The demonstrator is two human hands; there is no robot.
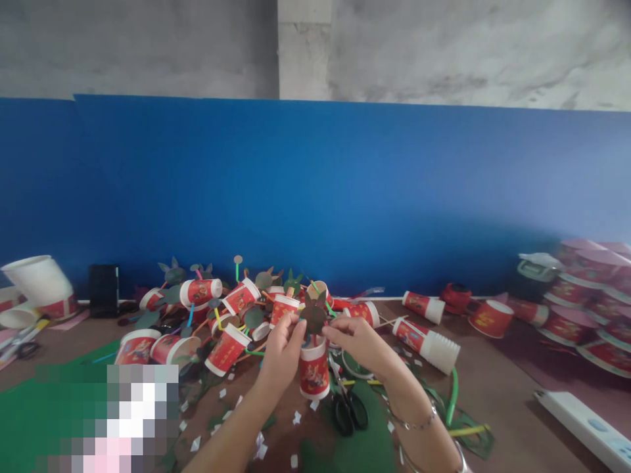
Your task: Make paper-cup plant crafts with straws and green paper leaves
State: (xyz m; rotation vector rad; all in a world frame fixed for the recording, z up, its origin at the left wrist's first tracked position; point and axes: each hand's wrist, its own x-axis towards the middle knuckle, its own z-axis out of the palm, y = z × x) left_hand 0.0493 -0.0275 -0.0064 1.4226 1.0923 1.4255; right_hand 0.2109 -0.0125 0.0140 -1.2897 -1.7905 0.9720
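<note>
My left hand [280,348] and my right hand [357,343] meet in front of me, both pinching a dark paper flower [314,315] on a thin stem. The stem goes down into a small red paper cup [314,371] that stands or hangs just under my fingers. The fingers of both hands are closed on the flower's edges. Black-handled scissors [349,407] lie on a green paper sheet [365,447] just below my right wrist.
A heap of red cups with paper flowers and coloured straws [221,312] lies behind my hands. Stacked red cups [428,345] lie to the right, and red bowls [591,309] pile up at far right. White cups [37,279] stand at left. Paper scraps litter the brown table [503,401].
</note>
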